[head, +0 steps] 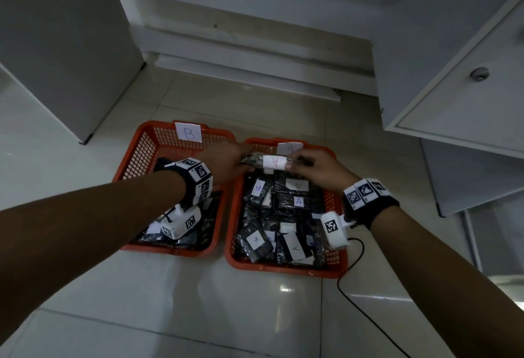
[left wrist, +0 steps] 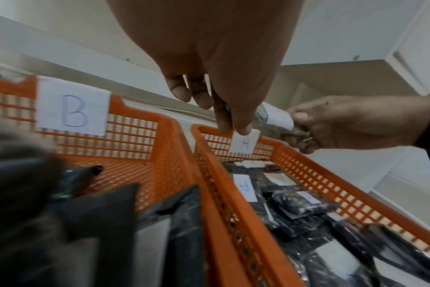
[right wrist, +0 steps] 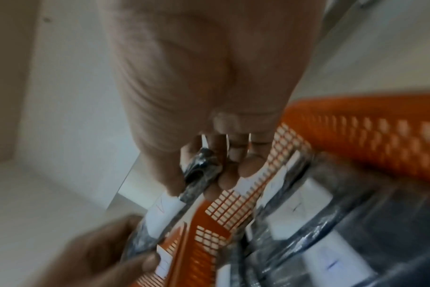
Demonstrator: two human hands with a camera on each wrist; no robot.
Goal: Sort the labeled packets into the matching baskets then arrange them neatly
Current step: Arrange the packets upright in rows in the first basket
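Note:
Both hands hold one dark packet with a white label "A" level above the far end of the right orange basket, which carries an "A" tag. My left hand grips the packet's left end and my right hand pinches its right end. The left wrist view shows the packet between my left fingers and my right hand. Several dark "A" packets lie jumbled in that basket. The left basket, tagged "B", holds dark packets at its near end.
The baskets sit side by side on a pale tiled floor. A white cabinet stands at the left and a cabinet with a round knob at the right. A black cable trails across the floor by basket A.

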